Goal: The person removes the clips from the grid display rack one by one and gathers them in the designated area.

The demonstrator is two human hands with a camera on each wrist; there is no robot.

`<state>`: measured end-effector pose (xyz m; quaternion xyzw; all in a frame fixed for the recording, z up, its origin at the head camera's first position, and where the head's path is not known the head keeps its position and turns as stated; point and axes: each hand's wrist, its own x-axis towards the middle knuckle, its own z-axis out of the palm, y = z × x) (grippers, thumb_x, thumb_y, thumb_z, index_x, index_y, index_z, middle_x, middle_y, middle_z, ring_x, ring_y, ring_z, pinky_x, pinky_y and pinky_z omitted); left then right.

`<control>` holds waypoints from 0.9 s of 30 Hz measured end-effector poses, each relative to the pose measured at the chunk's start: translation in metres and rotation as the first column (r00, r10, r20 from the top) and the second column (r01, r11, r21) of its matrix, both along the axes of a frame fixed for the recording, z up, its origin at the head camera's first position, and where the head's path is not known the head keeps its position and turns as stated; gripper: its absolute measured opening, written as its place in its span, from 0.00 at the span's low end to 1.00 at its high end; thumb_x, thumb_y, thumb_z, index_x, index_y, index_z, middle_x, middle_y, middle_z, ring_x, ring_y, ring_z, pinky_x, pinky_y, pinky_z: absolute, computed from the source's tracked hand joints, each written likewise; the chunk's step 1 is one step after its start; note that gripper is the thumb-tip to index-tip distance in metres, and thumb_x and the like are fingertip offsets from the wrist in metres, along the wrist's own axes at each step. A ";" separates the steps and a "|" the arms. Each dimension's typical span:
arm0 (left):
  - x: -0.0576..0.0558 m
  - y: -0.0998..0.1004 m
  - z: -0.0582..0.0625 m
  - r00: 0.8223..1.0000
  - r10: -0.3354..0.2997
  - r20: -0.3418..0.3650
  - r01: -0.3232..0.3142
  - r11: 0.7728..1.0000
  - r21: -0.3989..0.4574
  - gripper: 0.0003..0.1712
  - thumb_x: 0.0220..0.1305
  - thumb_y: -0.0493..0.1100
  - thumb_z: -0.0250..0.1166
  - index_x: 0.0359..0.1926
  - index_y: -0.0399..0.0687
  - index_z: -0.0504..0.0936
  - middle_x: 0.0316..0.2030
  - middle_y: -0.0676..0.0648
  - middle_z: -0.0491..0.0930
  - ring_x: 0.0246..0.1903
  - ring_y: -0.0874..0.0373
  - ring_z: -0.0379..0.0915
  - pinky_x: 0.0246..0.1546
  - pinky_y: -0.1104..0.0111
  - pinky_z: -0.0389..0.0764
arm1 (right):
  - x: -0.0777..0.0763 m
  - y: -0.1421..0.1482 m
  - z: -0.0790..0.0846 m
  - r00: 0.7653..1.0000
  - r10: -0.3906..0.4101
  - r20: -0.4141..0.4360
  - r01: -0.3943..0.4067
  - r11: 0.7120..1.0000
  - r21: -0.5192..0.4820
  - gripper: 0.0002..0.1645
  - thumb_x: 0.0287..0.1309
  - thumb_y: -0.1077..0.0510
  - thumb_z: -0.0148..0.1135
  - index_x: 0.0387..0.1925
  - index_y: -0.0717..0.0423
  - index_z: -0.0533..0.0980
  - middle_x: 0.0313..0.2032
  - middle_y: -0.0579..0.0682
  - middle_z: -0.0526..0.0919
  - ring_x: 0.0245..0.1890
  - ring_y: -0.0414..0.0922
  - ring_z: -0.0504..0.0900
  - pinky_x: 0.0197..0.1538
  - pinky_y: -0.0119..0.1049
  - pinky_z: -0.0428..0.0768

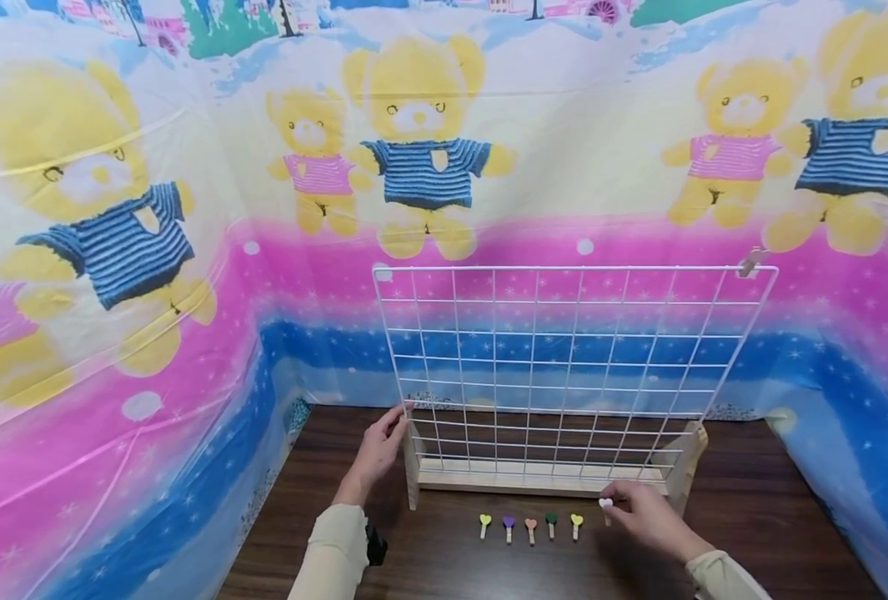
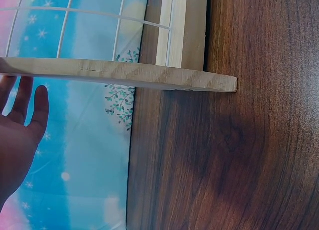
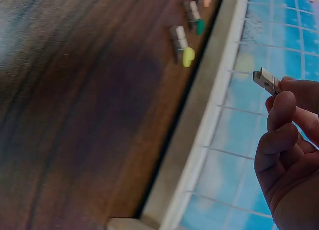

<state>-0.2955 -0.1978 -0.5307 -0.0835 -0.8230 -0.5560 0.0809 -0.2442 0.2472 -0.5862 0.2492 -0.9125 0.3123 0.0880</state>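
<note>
My right hand point(image 1: 648, 515) pinches a small wooden clothespin with a white heart point(image 1: 605, 505) between thumb and fingers, low in front of the rack's right end. In the right wrist view the clothespin point(image 3: 266, 81) points away from the fingertips. My left hand point(image 1: 380, 446) rests its fingertips on the left wooden side piece point(image 1: 412, 467) of a white wire grid rack point(image 1: 556, 363). The left wrist view shows that hand's fingers point(image 2: 40, 108) nearly straight against the side piece. Another clip point(image 1: 750, 262) sits on the grid's top right corner.
Several heart clothespins lie in a row before the rack: yellow point(image 1: 484, 525), purple point(image 1: 509, 528), orange point(image 1: 531, 531), green point(image 1: 552, 524) and yellow point(image 1: 577, 526). The rack stands on a dark wooden table point(image 1: 428, 567), with a bear-print cloth point(image 1: 564, 167) hanging behind and beside it.
</note>
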 end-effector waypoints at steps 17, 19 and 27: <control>0.001 0.001 -0.001 1.000 0.005 0.005 -0.005 1.000 0.007 0.20 0.72 0.41 0.51 0.63 0.46 0.72 0.61 0.40 0.69 0.57 0.47 0.66 0.52 0.50 0.70 | -0.007 -0.004 -0.041 0.988 -0.069 0.137 0.065 0.997 0.027 0.02 0.53 0.62 0.67 0.29 0.56 0.80 0.23 0.38 0.79 0.25 0.32 0.75 0.28 0.31 0.73; 0.001 0.001 -0.001 1.000 0.002 0.002 -0.002 1.000 0.010 0.20 0.72 0.41 0.51 0.63 0.46 0.72 0.61 0.39 0.70 0.57 0.47 0.66 0.52 0.50 0.70 | -0.007 -0.005 -0.044 0.984 -0.088 0.152 0.082 0.996 0.040 0.02 0.52 0.62 0.67 0.28 0.55 0.80 0.23 0.38 0.79 0.24 0.32 0.75 0.28 0.31 0.73; 0.001 0.001 0.001 1.000 0.003 0.010 -0.003 1.000 0.011 0.21 0.72 0.42 0.51 0.63 0.46 0.72 0.62 0.39 0.69 0.57 0.47 0.66 0.52 0.50 0.70 | -0.009 -0.009 -0.051 0.965 -0.149 0.216 0.140 0.989 0.056 0.04 0.51 0.64 0.67 0.26 0.53 0.79 0.23 0.39 0.78 0.24 0.34 0.74 0.29 0.32 0.73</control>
